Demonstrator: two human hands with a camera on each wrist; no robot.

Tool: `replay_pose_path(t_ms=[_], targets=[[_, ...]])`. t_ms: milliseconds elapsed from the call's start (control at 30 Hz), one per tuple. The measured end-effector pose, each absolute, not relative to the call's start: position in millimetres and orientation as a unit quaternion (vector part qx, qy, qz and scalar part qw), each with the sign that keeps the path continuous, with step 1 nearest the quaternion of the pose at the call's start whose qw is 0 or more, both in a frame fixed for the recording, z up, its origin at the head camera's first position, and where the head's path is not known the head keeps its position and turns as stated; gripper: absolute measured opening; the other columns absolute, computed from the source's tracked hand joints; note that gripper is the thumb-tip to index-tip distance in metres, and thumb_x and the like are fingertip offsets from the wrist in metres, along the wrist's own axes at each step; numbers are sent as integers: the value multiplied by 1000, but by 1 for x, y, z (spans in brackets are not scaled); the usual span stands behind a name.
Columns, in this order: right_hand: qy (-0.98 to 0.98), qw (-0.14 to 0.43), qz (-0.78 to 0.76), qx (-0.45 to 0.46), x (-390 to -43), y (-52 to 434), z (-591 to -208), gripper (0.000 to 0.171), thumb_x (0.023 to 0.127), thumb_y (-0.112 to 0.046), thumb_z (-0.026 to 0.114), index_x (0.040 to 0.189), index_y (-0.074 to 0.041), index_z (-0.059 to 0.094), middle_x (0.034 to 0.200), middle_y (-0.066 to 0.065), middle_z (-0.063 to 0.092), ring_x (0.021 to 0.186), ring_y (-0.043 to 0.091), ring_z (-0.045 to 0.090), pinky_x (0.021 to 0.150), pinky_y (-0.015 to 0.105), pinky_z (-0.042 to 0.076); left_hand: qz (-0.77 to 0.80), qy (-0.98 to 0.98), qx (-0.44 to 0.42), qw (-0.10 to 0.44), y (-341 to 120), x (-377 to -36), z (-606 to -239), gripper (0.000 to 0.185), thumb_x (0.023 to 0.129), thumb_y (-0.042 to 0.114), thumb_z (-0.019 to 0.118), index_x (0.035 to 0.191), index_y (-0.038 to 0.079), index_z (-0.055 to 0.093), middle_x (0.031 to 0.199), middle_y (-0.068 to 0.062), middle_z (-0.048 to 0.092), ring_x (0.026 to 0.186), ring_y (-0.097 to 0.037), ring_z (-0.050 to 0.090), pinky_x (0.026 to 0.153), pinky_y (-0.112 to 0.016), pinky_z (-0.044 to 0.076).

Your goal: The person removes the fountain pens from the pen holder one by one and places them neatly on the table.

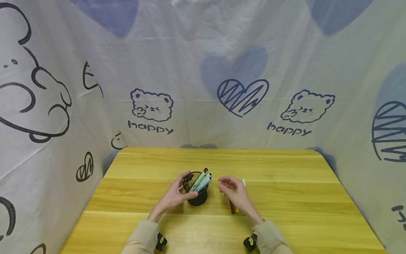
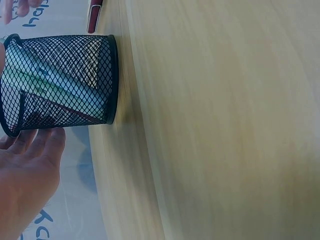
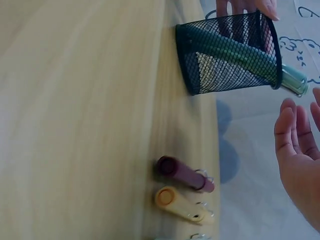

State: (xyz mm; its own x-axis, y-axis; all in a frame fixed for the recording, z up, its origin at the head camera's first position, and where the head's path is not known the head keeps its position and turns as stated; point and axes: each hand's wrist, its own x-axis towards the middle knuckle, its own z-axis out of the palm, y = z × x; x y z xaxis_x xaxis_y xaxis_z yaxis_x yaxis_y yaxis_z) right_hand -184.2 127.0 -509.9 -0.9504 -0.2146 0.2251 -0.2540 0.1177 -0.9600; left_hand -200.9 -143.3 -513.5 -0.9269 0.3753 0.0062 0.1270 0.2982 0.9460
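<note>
"So, what does each grip have?"

"The left hand (image 1: 174, 194) holds the cup (image 1: 197, 200), thumb at the near side of its rim, fingers round behind. The right hand (image 1: 236, 194) is just to the right of the cup with nothing in its grip; the fingers bend loosely toward it."

"And the pens?"

"A bunch of pens (image 1: 200, 181) leans inside the cup, green and pale blue among them, ends poking past the rim on its right. Also right of the cup, a dark red pen (image 3: 185, 175) and a yellow pen (image 3: 179, 203) lie side by side on the surface (image 1: 295, 197). A pale pen (image 1: 243, 182) is there too, mostly hidden by the right hand."

"How would you work it well?"

"I'd have the left grip firm but light: too slack, and the cup could tip under those leaning pens; too hard, and the mesh might give. For any loose pen, I'd pinch just one, near its middle, since its neighbour could roll. If it goes into the cup, bring it in steeply, on the left where the rim looks roomier."

"Does the pose suit that?"

"I think so. Both forearms reach in from the near side, one to each side of the cup. The right wrist turns inward, leaving a short path to the rim."
</note>
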Motion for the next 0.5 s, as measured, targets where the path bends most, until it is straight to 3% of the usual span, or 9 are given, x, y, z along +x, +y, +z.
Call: replay_pose_path(t_ms=[233, 500], targets=[[-747, 18, 634, 198, -190, 119, -505, 29, 101, -11, 60, 125, 5, 63, 105, 31, 63, 77, 0, 63, 64, 25, 57, 573, 798, 155, 109, -143, -201, -515, 86, 89, 22, 79, 158, 14, 28, 161, -14, 39, 151, -45, 28, 120, -67, 27], [-757, 5, 616, 217, -195, 109, -505, 32, 100, -10, 62, 129, 3, 63, 103, 25, 60, 83, 8, 66, 66, 34, 60, 570, 799, 159, 109, -143, -201, -514, 86, 89, 21, 78, 158, 12, 27, 161, -14, 38, 151, -44, 28, 119, -68, 26]])
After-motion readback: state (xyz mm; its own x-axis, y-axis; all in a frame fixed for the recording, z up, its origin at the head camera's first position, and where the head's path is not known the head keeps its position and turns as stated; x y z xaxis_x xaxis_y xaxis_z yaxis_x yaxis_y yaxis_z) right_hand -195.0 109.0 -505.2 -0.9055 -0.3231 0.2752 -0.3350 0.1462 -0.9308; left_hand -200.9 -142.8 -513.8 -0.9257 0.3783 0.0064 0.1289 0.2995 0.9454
